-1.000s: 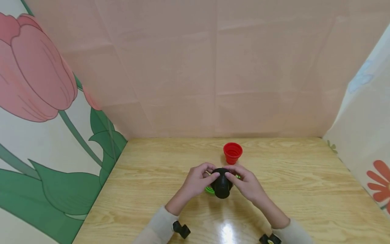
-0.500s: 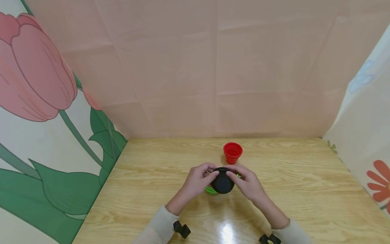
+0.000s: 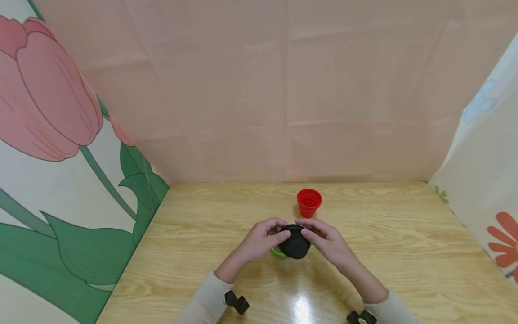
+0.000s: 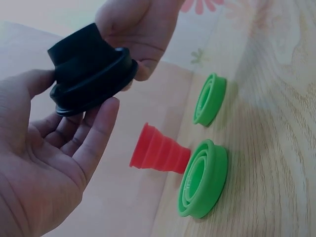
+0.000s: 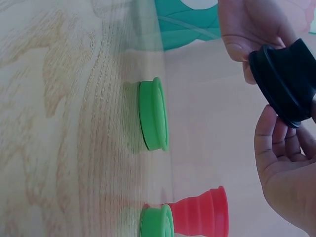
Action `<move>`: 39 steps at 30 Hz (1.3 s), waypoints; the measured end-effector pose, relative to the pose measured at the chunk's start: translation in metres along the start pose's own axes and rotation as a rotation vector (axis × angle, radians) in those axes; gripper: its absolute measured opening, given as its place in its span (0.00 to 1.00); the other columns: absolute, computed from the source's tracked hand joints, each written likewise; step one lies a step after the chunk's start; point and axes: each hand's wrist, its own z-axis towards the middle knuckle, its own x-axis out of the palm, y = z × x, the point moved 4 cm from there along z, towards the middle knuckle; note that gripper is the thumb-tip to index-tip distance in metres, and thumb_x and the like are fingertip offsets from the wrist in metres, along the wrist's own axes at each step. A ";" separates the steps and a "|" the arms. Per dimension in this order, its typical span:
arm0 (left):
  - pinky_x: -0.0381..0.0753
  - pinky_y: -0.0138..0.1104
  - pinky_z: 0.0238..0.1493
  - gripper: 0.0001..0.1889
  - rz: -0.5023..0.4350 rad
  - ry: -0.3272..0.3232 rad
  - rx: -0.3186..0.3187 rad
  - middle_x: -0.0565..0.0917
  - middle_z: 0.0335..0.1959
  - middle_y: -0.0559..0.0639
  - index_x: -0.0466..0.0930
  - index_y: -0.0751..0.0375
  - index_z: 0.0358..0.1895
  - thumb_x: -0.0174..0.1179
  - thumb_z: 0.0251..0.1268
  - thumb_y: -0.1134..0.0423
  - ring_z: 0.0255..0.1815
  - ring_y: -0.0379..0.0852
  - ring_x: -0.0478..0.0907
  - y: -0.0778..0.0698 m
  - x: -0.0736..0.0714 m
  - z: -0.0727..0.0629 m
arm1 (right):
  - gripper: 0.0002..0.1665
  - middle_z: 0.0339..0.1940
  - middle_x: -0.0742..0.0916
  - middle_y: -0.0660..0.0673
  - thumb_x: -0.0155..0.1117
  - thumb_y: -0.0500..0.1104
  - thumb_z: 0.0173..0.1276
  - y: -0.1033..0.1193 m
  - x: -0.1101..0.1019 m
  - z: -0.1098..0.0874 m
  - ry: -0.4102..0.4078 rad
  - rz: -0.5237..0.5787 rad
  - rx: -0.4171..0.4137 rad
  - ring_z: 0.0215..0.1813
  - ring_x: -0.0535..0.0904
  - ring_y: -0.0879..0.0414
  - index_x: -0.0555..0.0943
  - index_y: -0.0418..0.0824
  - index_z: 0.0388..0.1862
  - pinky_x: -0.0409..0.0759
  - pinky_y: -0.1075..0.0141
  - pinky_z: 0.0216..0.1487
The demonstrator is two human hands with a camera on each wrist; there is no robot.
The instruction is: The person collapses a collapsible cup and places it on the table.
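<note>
A black collapsible cup (image 3: 295, 247) is held up between both hands, tilted with its narrow base toward the person. Its wide rim folds are bunched together while the narrow end (image 4: 81, 47) sticks out, so it stands partly folded. My left hand (image 3: 263, 239) pinches one side of the rim between thumb and fingers. On the opposite side my right hand (image 3: 327, 242) pinches it likewise. Below and behind the hands, two flattened green collapsible cups (image 4: 219, 180) lie on the table; in the head view mostly a green edge (image 3: 279, 253) shows.
A red collapsible cup (image 3: 309, 202) stands extended, mouth up, beyond the hands on the wood-grain table (image 3: 210, 211). A pinkish cloth backdrop (image 3: 283, 112) rises at the table's back edge. Flower-printed panels (image 3: 97, 252) flank both sides.
The black cup's narrow end stood well out a second ago, looked pressed in flat half a second ago, and now protrudes a little. Both hands keep their grip almost in place.
</note>
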 end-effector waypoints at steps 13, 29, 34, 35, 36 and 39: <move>0.87 0.41 0.43 0.12 0.150 0.082 -0.002 0.81 0.37 0.45 0.84 0.55 0.49 0.61 0.74 0.52 0.43 0.41 0.78 -0.001 -0.004 -0.003 | 0.19 0.57 0.84 0.39 0.61 0.38 0.76 0.007 0.003 -0.002 0.148 -0.045 -0.048 0.57 0.80 0.58 0.78 0.37 0.64 0.84 0.64 0.52; 0.80 0.35 0.46 0.08 0.248 -0.049 0.094 0.85 0.39 0.41 0.86 0.51 0.46 0.63 0.72 0.54 0.41 0.38 0.78 -0.002 -0.002 -0.002 | 0.13 0.46 0.87 0.43 0.64 0.36 0.73 0.012 0.007 -0.001 0.010 -0.202 -0.190 0.44 0.81 0.60 0.83 0.40 0.55 0.86 0.66 0.35; 0.82 0.29 0.46 0.11 0.187 -0.050 0.142 0.86 0.47 0.48 0.84 0.56 0.53 0.58 0.76 0.60 0.46 0.38 0.79 -0.003 -0.001 -0.003 | 0.16 0.41 0.86 0.45 0.67 0.29 0.67 0.018 0.008 -0.001 -0.115 -0.263 -0.314 0.41 0.79 0.65 0.85 0.39 0.52 0.86 0.69 0.31; 0.82 0.29 0.46 0.11 0.161 -0.040 0.150 0.86 0.48 0.51 0.83 0.58 0.55 0.58 0.76 0.62 0.47 0.39 0.79 -0.004 -0.001 -0.003 | 0.17 0.41 0.86 0.45 0.68 0.28 0.66 0.019 0.008 -0.001 -0.140 -0.280 -0.337 0.41 0.79 0.66 0.85 0.39 0.52 0.85 0.70 0.31; 0.83 0.29 0.46 0.12 0.134 -0.028 0.155 0.85 0.49 0.53 0.82 0.60 0.56 0.57 0.76 0.64 0.47 0.39 0.78 -0.004 -0.001 -0.003 | 0.17 0.41 0.86 0.45 0.68 0.26 0.65 0.020 0.008 -0.002 -0.160 -0.298 -0.353 0.41 0.78 0.66 0.85 0.38 0.51 0.85 0.71 0.31; 0.85 0.29 0.44 0.13 0.074 0.008 0.178 0.84 0.49 0.59 0.80 0.65 0.57 0.58 0.73 0.69 0.47 0.40 0.77 -0.006 -0.001 -0.003 | 0.18 0.42 0.87 0.42 0.68 0.23 0.62 0.025 0.009 -0.003 -0.198 -0.332 -0.376 0.42 0.79 0.68 0.85 0.34 0.50 0.86 0.72 0.34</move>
